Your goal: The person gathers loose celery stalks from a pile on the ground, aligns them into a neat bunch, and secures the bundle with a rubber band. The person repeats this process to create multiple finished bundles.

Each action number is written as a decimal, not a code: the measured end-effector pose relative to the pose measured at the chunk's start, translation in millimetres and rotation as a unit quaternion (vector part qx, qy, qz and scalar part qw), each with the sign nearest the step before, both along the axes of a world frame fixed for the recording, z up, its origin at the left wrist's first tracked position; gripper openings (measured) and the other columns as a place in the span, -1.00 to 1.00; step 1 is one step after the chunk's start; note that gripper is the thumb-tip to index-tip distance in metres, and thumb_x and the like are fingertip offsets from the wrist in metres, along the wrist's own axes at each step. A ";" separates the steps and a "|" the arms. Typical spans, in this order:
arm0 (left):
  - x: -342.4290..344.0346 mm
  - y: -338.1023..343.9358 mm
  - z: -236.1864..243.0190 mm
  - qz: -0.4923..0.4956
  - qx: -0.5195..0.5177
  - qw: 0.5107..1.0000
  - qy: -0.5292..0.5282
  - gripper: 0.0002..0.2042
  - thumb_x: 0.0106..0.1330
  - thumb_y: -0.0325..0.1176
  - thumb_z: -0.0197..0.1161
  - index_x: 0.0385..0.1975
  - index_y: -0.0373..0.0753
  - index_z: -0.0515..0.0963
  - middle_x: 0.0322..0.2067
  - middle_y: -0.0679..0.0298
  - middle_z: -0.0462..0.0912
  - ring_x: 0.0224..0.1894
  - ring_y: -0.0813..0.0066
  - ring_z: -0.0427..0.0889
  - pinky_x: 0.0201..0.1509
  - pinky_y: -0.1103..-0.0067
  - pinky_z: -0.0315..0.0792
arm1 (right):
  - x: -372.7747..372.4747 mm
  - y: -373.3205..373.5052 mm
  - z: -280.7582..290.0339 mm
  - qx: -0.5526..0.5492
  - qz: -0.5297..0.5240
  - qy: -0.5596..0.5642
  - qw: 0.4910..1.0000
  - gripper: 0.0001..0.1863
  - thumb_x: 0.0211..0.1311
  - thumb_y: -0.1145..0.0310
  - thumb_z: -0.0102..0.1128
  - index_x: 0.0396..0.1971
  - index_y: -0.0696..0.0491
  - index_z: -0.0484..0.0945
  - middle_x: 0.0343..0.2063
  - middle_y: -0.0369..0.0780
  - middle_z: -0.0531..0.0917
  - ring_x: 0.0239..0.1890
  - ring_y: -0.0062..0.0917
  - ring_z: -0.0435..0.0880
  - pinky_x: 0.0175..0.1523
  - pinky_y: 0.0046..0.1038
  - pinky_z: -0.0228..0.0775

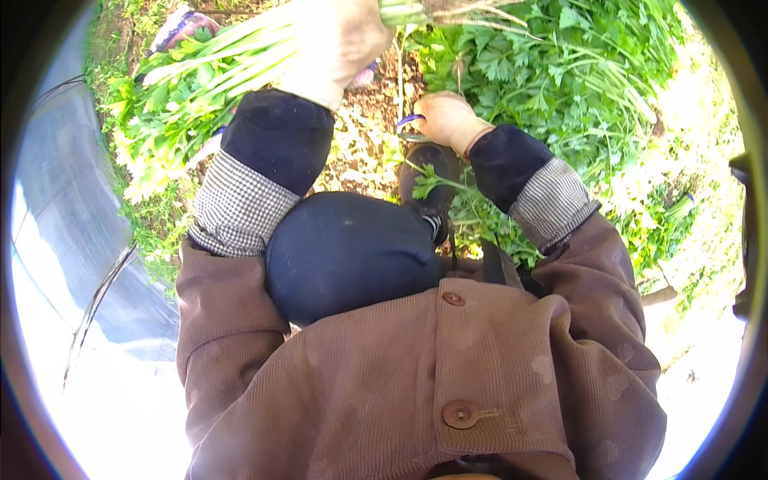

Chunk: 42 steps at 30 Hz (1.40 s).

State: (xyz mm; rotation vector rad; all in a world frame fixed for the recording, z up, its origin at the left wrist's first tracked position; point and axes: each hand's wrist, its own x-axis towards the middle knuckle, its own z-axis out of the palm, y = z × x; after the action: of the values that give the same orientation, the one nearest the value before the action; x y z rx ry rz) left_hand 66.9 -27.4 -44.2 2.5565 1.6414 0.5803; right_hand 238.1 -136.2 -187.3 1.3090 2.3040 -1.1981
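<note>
My left hand (348, 40), partly cut off by the top edge, is closed around a bunch of leafy celery stalks (232, 60). The leaves fan out to the left, and pale stem ends with thin roots (480, 16) stick out on the right. Lower and to the right, my right hand (446, 118) is curled shut above my dark shoe (428, 176). A small purple-and-grey thing (410, 121) pokes out of its fingers; its kind is unclear. A thin pale stem (400, 76) runs upward near that hand.
Loose celery (560, 72) lies in a large heap at the upper right. A tied bunch (680, 206) rests farther right. Plastic sheeting (72, 200) curves along the left side. My bent knee (344, 248) is between my arms, above soil with dry litter (364, 152).
</note>
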 end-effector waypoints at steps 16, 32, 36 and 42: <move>-2.1 1.6 4.7 0.012 -0.031 0.999 -0.022 -0.22 -0.21 -0.43 0.42 0.21 -0.24 0.39 -0.13 0.11 0.58 -0.06 0.10 0.56 0.08 0.25 0.40 | 16.1 210.4 96.5 -0.336 -0.390 0.659 0.548 -0.39 0.55 -0.05 -0.14 0.24 0.19 0.40 -0.06 -0.22 0.66 0.03 -0.39 0.68 0.27 -0.25 0.52; -0.8 2.2 6.2 0.029 -0.050 0.998 -0.009 -0.28 -0.21 -0.41 0.46 0.10 -0.33 0.36 -0.19 0.09 0.57 -0.11 0.06 0.57 -0.02 0.23 0.42 | 21.4 193.0 125.4 -0.304 -0.181 0.590 0.726 -0.53 0.43 0.35 0.13 0.27 0.15 0.39 0.11 -0.21 0.59 0.15 -0.52 0.56 0.31 -0.41 0.39; -0.6 1.7 5.3 0.033 -0.044 0.998 -0.003 -0.33 -0.14 -0.42 0.41 0.10 -0.34 0.37 -0.25 0.11 0.56 -0.16 0.08 0.57 -0.06 0.24 0.42 | 21.1 191.0 125.9 -0.339 -0.177 0.550 0.742 -0.55 0.35 0.48 0.17 0.23 0.15 0.43 0.08 -0.24 0.60 0.10 -0.60 0.57 0.23 -0.48 0.44; 0.9 3.2 6.3 0.031 -0.026 0.999 -0.001 -0.41 -0.06 -0.38 0.34 0.07 -0.35 0.41 -0.31 0.13 0.56 -0.22 0.12 0.58 -0.09 0.25 0.43 | 15.5 196.8 124.6 -0.296 -0.151 0.535 0.777 -0.61 0.34 0.44 0.23 0.14 0.16 0.50 -0.03 -0.29 0.65 -0.01 -0.66 0.61 0.14 -0.53 0.48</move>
State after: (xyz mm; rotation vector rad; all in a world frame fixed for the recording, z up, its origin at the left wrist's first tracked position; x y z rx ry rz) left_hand 67.8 -24.2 -37.9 2.4752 1.7172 0.5372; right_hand 253.5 60.6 -62.7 0.8080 1.8407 -3.0665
